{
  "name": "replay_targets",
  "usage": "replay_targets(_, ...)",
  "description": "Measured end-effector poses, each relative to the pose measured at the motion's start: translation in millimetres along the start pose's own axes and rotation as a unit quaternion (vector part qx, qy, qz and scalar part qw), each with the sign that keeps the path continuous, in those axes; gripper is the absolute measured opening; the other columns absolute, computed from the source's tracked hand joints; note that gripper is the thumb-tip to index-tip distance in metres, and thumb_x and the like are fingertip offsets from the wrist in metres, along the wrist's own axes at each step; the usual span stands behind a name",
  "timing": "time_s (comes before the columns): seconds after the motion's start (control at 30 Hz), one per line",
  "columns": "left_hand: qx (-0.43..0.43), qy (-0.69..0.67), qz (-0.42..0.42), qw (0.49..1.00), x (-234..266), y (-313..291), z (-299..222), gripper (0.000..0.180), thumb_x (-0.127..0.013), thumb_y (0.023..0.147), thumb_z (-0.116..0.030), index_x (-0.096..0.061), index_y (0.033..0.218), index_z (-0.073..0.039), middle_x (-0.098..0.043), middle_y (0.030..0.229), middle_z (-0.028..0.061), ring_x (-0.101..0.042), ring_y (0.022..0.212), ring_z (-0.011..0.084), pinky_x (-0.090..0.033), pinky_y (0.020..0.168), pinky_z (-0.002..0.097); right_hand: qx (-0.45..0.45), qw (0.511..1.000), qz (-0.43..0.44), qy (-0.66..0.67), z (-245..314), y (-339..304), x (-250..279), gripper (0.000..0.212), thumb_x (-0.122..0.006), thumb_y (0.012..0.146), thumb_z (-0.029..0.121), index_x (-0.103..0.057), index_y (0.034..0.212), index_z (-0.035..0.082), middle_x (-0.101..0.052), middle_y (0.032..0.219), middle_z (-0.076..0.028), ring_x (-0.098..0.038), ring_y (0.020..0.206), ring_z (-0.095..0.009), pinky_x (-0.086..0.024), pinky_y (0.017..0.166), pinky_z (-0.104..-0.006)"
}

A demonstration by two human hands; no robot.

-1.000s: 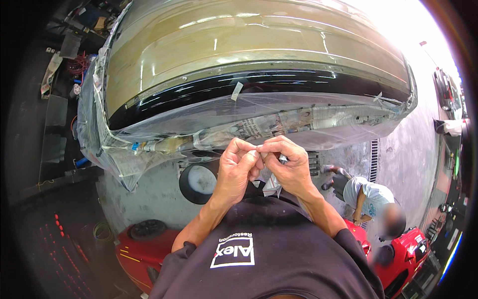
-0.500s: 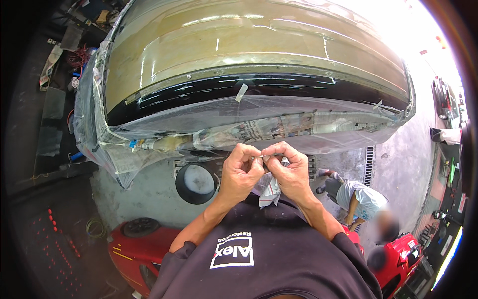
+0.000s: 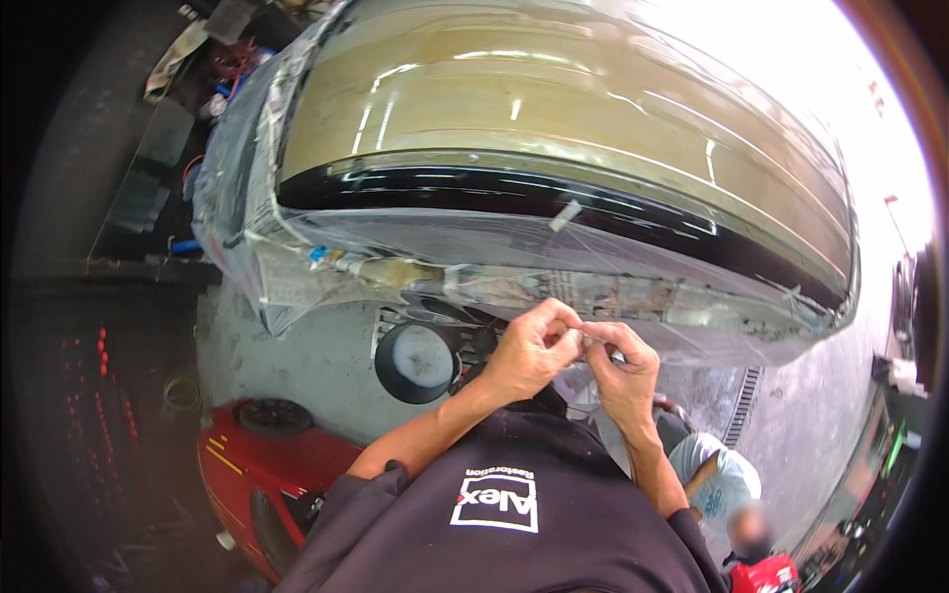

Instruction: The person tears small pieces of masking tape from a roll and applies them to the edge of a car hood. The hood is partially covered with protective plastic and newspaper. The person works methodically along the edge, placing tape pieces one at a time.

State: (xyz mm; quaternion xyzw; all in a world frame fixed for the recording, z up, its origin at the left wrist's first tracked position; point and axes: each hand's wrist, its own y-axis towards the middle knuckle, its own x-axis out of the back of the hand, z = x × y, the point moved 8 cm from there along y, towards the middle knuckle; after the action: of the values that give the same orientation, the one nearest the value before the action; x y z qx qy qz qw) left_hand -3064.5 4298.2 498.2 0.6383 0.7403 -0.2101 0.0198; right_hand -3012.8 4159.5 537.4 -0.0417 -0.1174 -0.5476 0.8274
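Note:
My left hand [image 3: 532, 354] and my right hand [image 3: 626, 371] meet in front of my chest, fingertips pinched together and touching. Between them is a tiny pale thing, too small to name. Just beyond lies a vehicle with a glossy olive-gold panel [image 3: 554, 109] and a shiny black band [image 3: 435, 191] along its near edge. Clear plastic sheeting [image 3: 712, 346] and strips of newspaper [image 3: 514, 287] cover the part below the band. A short strip of pale tape [image 3: 565, 215] sticks across the band's lower edge.
A black bucket [image 3: 383, 381] stands on the concrete floor left of my hands. Behind it is a red car [image 3: 232, 484]. At the lower right a person in a light shirt [image 3: 727, 479] bends near a floor grate [image 3: 741, 410] and another red vehicle [image 3: 766, 575].
My view has turned, so the vehicle sits tilted and farther right. Both hands stay pinched together and appear farther right and slightly lower. The folded paper below them no longer shows plainly.

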Motion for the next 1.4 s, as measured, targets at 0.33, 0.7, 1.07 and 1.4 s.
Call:
replay_targets(0.33,-0.27,0.399,0.037,0.876,7,-12,-43,0.016,-0.067,0.1,-0.006,-0.06,0.114,-0.002,-0.072,0.093,0.0222,-0.073,0.082,0.0349,-0.056,0.073,0.0401,0.0,0.99,0.062,-0.129,8,5,-19,0.015,-0.071,0.098,0.001,-0.074,0.112,-0.002,-0.076,0.094,-0.009,-0.068,0.082,-0.014,-0.054,0.074,-0.0296)
replay_targets(0.7,-0.183,-0.064,-0.124,0.973,31,1,-10,0.018,-0.076,0.099,-0.007,-0.075,0.117,-0.001,-0.064,0.118,0.0044,-0.062,0.097,0.0095,-0.053,0.083,0.0267,0.078,0.984,-0.106,-0.12,27,12,-39,0.016,-0.07,0.096,-0.004,-0.072,0.111,-0.001,-0.073,0.098,-0.013,-0.071,0.083,-0.02,-0.055,0.069,-0.0329)
replay_targets(1.07,-0.261,0.276,-0.04,0.924,78,-9,-26,0.018,-0.074,0.092,-0.003,-0.067,0.108,-0.003,-0.072,0.103,0.0178,-0.073,0.083,0.034,-0.058,0.065,0.0407,-0.031,0.984,0.078,-0.154,18,14,-76,0.017,-0.071,0.096,0.001,-0.075,0.112,-0.003,-0.07,0.09,-0.01,-0.066,0.075,-0.019,-0.052,0.069,-0.0321)
replay_targets(1.4,-0.312,0.316,0.013,0.896,121,-35,-11,0.022,-0.068,0.094,0.0,-0.063,0.114,0.002,-0.067,0.102,0.0183,-0.066,0.095,0.0387,-0.053,0.086,0.0474,-0.228,0.958,0.145,-0.097,-18,12,-120,0.02,-0.077,0.099,0.018,-0.077,0.101,-0.002,-0.065,0.073,-0.001,-0.054,0.071,-0.009,-0.044,0.066,-0.0297)
